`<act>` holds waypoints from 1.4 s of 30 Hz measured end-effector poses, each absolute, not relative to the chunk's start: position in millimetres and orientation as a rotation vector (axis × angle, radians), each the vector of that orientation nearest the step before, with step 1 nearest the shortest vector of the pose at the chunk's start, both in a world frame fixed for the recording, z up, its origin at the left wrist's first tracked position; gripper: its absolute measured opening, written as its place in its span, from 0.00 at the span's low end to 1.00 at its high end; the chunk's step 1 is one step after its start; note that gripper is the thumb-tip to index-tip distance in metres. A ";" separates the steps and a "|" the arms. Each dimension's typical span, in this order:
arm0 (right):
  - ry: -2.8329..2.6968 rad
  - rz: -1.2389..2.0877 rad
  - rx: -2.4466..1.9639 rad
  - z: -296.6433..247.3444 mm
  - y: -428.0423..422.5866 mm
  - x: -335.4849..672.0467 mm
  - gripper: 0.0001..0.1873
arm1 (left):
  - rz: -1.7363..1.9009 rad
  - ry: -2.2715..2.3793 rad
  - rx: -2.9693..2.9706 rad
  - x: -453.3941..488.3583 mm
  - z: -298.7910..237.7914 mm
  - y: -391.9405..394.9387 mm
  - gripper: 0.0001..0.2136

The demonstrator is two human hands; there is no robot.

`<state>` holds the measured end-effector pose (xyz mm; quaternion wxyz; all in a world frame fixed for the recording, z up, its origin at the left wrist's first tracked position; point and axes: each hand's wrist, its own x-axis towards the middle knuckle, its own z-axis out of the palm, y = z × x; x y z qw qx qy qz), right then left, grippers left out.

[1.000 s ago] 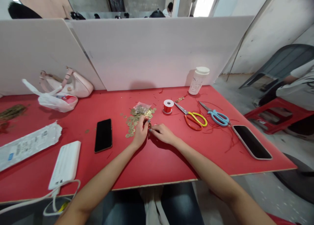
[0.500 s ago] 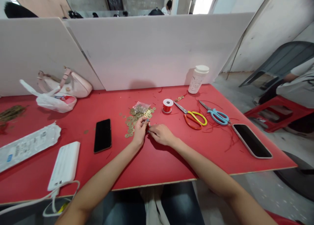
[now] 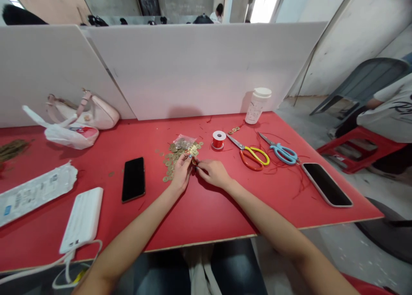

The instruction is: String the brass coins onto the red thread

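My left hand (image 3: 182,172) is closed in a pinch at the near right edge of a pile of brass coins (image 3: 170,162) with holes. A small brass coin (image 3: 193,161) shows at its fingertips. My right hand (image 3: 213,173) comes in from the other side, thumb and fingers pressed together close to the left fingertips. Whatever it pinches is too small and hidden to name. A clear plastic bag (image 3: 184,142) lies on the far side of the pile. Beyond my right hand stands a spool of red cord (image 3: 219,140).
Right of the spool lie red-and-yellow scissors (image 3: 254,156), blue scissors (image 3: 285,152), loose red cords and a phone (image 3: 326,184). A white cup (image 3: 258,106) stands near the partition. Leftward are a black phone (image 3: 133,179), a power bank (image 3: 82,220) and a pink handbag (image 3: 103,111). A person sits at far right.
Both hands stay close together by the coin pile, with the fingers slightly shifted. A brass coin shows more plainly at the left fingertips. The whole view has moved a little.
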<state>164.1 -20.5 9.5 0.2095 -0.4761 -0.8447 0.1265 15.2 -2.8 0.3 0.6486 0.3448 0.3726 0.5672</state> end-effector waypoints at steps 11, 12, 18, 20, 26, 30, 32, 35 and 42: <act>-2.231 0.496 -1.325 3.7 -18.8 164.7 0.11 | 1.278 0.867 0.808 14.9 -0.1 -2.9 0.18; -2.222 0.503 -1.321 3.9 -18.8 164.8 0.11 | 1.279 0.866 0.808 15.1 -0.4 -2.7 0.19; -2.120 0.600 -1.254 4.2 -18.4 166.8 0.14 | 1.277 0.869 0.836 13.3 -5.3 -0.3 0.19; -2.091 0.638 -1.216 3.3 -17.7 167.9 0.14 | 1.290 0.857 0.835 12.5 -6.7 0.5 0.19; -2.028 0.667 -1.222 -0.8 -13.8 168.9 0.14 | 1.208 0.848 0.951 11.0 -7.3 1.3 0.22; -2.072 0.613 -1.285 -0.1 -12.7 167.9 0.12 | 1.183 0.843 1.022 10.2 -7.5 2.1 0.25; -2.118 0.579 -1.331 1.9 -13.4 167.5 0.12 | 1.194 0.833 1.004 10.1 -7.7 2.4 0.25; -2.196 0.529 -1.380 5.1 -15.2 166.9 0.13 | 1.207 0.834 0.966 10.1 -7.0 1.8 0.24; -2.354 0.372 -1.415 7.6 -20.5 161.9 0.13 | 1.212 0.939 0.960 9.9 -3.4 -1.6 0.22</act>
